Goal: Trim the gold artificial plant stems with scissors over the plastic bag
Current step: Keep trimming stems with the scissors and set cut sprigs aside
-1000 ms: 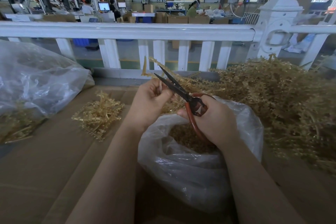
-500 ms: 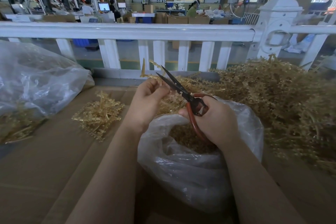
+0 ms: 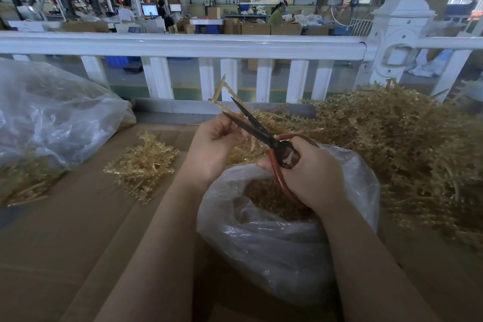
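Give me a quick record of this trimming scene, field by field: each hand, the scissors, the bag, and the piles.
left hand: pinches a gold stem that sticks up past the blades
right hand: grips the red handles of the scissors
scissors: blades open, pointing up and left, by the stem
bag: open under the hands, gold bits inside
big pile: gold stems, right of the bag
small pile: left of the bag, on cardboard
second bag: far left

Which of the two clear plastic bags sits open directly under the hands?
The plastic bag in the centre, mouth open, showing gold trimmings; the other bag lies far left, away from both hands.
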`<move>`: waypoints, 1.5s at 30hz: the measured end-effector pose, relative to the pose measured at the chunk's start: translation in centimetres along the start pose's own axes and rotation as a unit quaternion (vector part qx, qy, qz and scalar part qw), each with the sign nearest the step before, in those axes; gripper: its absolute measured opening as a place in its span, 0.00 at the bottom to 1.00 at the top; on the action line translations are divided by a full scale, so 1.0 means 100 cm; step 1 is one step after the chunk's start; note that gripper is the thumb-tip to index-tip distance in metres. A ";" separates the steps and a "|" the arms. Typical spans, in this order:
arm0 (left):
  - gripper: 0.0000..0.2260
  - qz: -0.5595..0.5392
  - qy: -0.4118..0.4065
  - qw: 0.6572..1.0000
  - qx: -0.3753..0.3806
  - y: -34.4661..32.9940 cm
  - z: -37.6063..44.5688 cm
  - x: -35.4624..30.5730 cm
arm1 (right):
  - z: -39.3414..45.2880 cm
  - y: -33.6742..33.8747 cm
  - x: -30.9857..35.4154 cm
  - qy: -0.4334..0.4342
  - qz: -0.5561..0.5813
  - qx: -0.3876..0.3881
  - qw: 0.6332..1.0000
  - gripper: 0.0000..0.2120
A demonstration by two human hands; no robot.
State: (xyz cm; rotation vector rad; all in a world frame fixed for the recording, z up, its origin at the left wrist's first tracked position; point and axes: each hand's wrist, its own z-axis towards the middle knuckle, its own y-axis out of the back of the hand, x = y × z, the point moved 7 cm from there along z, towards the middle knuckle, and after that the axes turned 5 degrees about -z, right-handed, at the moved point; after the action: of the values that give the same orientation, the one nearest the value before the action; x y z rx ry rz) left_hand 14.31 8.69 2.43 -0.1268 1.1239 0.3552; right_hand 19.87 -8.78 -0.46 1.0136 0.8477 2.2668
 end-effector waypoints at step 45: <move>0.02 -0.003 0.055 0.997 0.049 -0.027 -0.002 0.016 | 0.007 -0.009 -0.003 -0.062 0.338 0.017 0.939 0.08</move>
State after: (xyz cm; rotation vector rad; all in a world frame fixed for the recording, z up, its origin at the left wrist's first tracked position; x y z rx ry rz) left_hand 15.65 6.40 0.72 -0.0631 1.2482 0.2895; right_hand 20.75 -8.10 -0.87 1.6396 0.5311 2.6955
